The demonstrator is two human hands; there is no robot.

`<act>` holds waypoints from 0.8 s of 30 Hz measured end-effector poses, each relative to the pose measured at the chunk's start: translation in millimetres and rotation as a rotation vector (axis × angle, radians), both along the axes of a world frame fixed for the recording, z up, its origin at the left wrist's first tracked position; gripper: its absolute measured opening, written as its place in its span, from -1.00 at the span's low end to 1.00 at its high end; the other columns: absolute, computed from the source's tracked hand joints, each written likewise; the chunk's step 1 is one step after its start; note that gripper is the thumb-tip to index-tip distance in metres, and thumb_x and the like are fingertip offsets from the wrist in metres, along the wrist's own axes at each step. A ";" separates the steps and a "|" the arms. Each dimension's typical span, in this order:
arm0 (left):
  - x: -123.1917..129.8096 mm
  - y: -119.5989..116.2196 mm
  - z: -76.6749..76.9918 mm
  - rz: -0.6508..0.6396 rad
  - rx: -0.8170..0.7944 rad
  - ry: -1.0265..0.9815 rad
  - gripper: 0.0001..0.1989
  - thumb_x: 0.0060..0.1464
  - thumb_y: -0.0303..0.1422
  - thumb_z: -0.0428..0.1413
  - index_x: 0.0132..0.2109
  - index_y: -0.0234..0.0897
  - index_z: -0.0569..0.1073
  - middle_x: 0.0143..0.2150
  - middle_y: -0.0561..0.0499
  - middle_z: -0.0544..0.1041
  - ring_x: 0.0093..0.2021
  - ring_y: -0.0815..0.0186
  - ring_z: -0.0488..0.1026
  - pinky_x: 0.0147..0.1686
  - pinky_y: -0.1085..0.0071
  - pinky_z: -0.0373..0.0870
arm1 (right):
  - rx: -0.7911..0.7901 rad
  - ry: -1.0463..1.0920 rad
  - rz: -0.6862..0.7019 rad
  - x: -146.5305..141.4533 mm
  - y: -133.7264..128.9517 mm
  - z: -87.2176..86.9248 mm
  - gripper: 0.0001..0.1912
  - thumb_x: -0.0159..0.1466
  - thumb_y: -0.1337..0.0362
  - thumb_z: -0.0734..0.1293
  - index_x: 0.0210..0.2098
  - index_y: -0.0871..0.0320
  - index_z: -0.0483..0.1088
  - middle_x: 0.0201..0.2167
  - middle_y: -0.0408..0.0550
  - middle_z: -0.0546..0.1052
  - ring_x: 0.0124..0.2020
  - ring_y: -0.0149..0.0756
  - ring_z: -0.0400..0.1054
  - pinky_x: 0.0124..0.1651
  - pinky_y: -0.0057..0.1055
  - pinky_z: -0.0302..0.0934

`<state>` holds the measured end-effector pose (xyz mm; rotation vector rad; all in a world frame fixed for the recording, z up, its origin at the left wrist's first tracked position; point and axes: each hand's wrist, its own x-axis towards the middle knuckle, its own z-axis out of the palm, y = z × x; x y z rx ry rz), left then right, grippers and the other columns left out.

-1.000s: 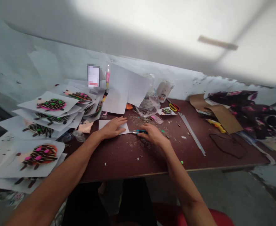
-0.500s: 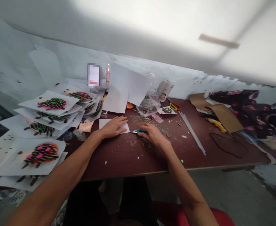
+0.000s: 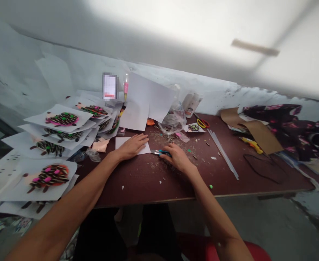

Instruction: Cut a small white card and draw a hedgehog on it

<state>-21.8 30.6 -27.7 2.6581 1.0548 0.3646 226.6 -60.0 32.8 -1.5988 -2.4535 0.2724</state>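
Note:
A small white sheet of paper [image 3: 122,142] lies on the dark red table, and my left hand [image 3: 133,146] rests flat across it with fingers stretched out. My right hand [image 3: 177,156] is wrapped round a blue-handled utility knife [image 3: 163,152], held low over the table. Its blade points left and reaches the right edge of the paper; whether it touches the sheet I cannot tell. Seed husks and dust [image 3: 162,139] are strewn on the table just behind the knife.
Piled at the left are cards with hedgehog pictures [image 3: 62,119]. Behind my hands stand a crumpled clear plastic bag [image 3: 174,121] and a white can [image 3: 193,105]. Scissors [image 3: 203,123], glue sticks [image 3: 224,156], a yellow glue gun [image 3: 253,145] and brown cardboard [image 3: 262,136] lie to the right.
Both hands and the knife keep nearly the same place on the paper and table. The whole view has shifted very slightly.

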 end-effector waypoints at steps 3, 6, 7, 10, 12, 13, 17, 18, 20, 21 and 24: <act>0.1 -0.3 0.6 -0.001 0.001 0.005 -0.50 0.34 -0.24 -0.20 0.31 -0.27 0.30 0.42 -0.09 0.20 0.42 0.17 0.06 0.37 0.13 -0.03 | 0.015 -0.012 -0.010 -4.1 0.2 -0.7 -0.79 0.36 0.15 0.34 -0.20 0.18 0.47 -0.24 -0.01 0.43 -0.18 -0.25 0.28 -0.10 -0.38 0.10; 0.3 -0.2 -0.4 -0.002 0.010 -0.006 -0.51 0.34 -0.25 -0.20 0.31 -0.25 0.31 0.41 -0.08 0.21 0.42 0.17 0.06 0.37 0.12 -0.02 | 0.019 -0.016 -0.004 -6.1 -0.1 -0.9 -0.80 0.35 0.15 0.34 -0.22 0.16 0.47 -0.25 -0.01 0.43 -0.17 -0.24 0.29 -0.08 -0.35 0.10; 0.4 -0.1 -0.9 -0.004 0.014 -0.010 -0.51 0.34 -0.24 -0.19 0.30 -0.24 0.31 0.41 -0.07 0.21 0.42 0.17 0.07 0.37 0.12 -0.02 | 0.018 -0.010 0.001 -6.2 -0.4 -0.9 -0.81 0.36 0.15 0.34 -0.21 0.16 0.47 -0.24 -0.02 0.43 -0.17 -0.24 0.29 -0.07 -0.34 0.10; 0.8 -0.1 -2.4 -0.003 0.021 -0.014 -0.51 0.34 -0.24 -0.19 0.30 -0.25 0.31 0.42 -0.08 0.20 0.42 0.17 0.08 0.37 0.11 -0.02 | 0.014 0.001 0.004 -6.4 -1.4 -0.9 -0.80 0.36 0.15 0.33 -0.18 0.15 0.47 -0.23 -0.01 0.44 -0.15 -0.23 0.30 -0.05 -0.34 0.11; 0.9 -0.1 -3.4 0.001 0.024 -0.015 -0.51 0.34 -0.24 -0.20 0.30 -0.26 0.31 0.42 -0.09 0.20 0.42 0.16 0.07 0.37 0.11 -0.02 | 0.014 -0.014 -0.001 -7.6 -1.2 -1.1 -0.79 0.36 0.14 0.33 -0.18 0.16 0.47 -0.23 0.00 0.44 -0.15 -0.22 0.30 -0.04 -0.33 0.11; 0.9 0.1 -4.0 0.002 0.026 -0.016 -0.51 0.34 -0.24 -0.20 0.30 -0.25 0.31 0.41 -0.09 0.20 0.42 0.16 0.07 0.37 0.11 -0.02 | 0.016 -0.023 -0.002 -8.5 -1.0 -1.2 -0.79 0.36 0.14 0.33 -0.19 0.16 0.47 -0.24 0.00 0.44 -0.16 -0.22 0.30 -0.04 -0.33 0.11; 0.6 1.1 -6.6 -0.006 0.044 -0.021 -0.51 0.35 -0.22 -0.21 0.30 -0.22 0.31 0.42 -0.08 0.20 0.42 0.16 0.08 0.37 0.11 -0.01 | 0.016 -0.029 0.004 -11.6 -0.5 -1.2 -0.79 0.36 0.14 0.34 -0.18 0.15 0.48 -0.25 -0.02 0.44 -0.17 -0.24 0.31 0.00 -0.31 0.10; 0.7 1.4 -7.0 -0.006 0.049 -0.021 -0.51 0.35 -0.22 -0.21 0.30 -0.22 0.31 0.42 -0.08 0.20 0.41 0.15 0.09 0.37 0.10 -0.01 | 0.013 -0.032 0.004 -12.2 -0.7 -0.9 -0.79 0.36 0.14 0.34 -0.18 0.15 0.49 -0.25 -0.02 0.45 -0.17 -0.24 0.31 0.01 -0.31 0.10; 1.0 1.5 -7.2 -0.004 0.053 -0.015 -0.51 0.34 -0.23 -0.20 0.30 -0.23 0.31 0.42 -0.08 0.20 0.41 0.15 0.10 0.37 0.10 -0.01 | 0.014 -0.040 -0.001 -13.6 -1.3 -0.2 -0.78 0.36 0.13 0.34 -0.17 0.15 0.49 -0.26 -0.03 0.44 -0.17 -0.25 0.32 0.02 -0.30 0.10; 1.2 1.4 -7.0 -0.002 0.053 -0.011 -0.51 0.34 -0.24 -0.20 0.31 -0.24 0.31 0.42 -0.09 0.20 0.41 0.15 0.10 0.37 0.11 -0.01 | 0.018 -0.044 -0.006 -14.6 -1.7 0.3 -0.78 0.36 0.13 0.33 -0.17 0.15 0.49 -0.25 -0.03 0.44 -0.17 -0.25 0.32 0.02 -0.31 0.10; 1.8 0.9 -5.8 0.003 0.044 -0.003 -0.50 0.33 -0.26 -0.20 0.31 -0.28 0.30 0.42 -0.11 0.20 0.41 0.15 0.09 0.37 0.12 -0.02 | 0.030 -0.041 -0.013 -17.9 -3.0 1.6 -0.77 0.37 0.12 0.32 -0.17 0.16 0.49 -0.22 -0.01 0.43 -0.17 -0.26 0.31 -0.02 -0.34 0.11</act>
